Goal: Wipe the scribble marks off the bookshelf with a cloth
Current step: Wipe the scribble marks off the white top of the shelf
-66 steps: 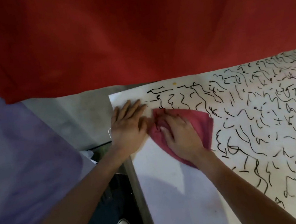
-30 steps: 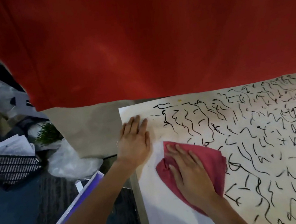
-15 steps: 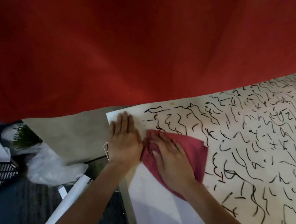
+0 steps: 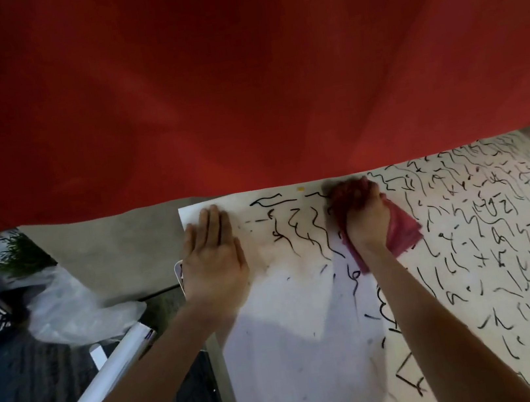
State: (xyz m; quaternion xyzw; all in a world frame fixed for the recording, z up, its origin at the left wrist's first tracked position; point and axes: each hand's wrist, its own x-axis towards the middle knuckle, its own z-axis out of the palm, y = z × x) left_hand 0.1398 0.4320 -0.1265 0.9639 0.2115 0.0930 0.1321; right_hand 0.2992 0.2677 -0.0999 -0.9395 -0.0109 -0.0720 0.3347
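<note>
Evidently to steady the panel, the left hand (image 4: 212, 260) lies flat on the white bookshelf (image 4: 296, 351), fingers straight and together. Right of the left hand, past a band of scribble marks (image 4: 299, 230), the right hand (image 4: 364, 220) bunches the pink cloth (image 4: 402, 232) in curled fingers, pressing down to scrub. Half a second ago the cloth lay spread, touching the left hand; now it sits apart.

White bookshelf (image 4: 299, 368) covered in black scribble marks (image 4: 295, 230).
Dense squiggles at right, bare white patch near left; pink cloth (image 4: 402, 232); plain red fabric (image 4: 236, 67) far.
</note>
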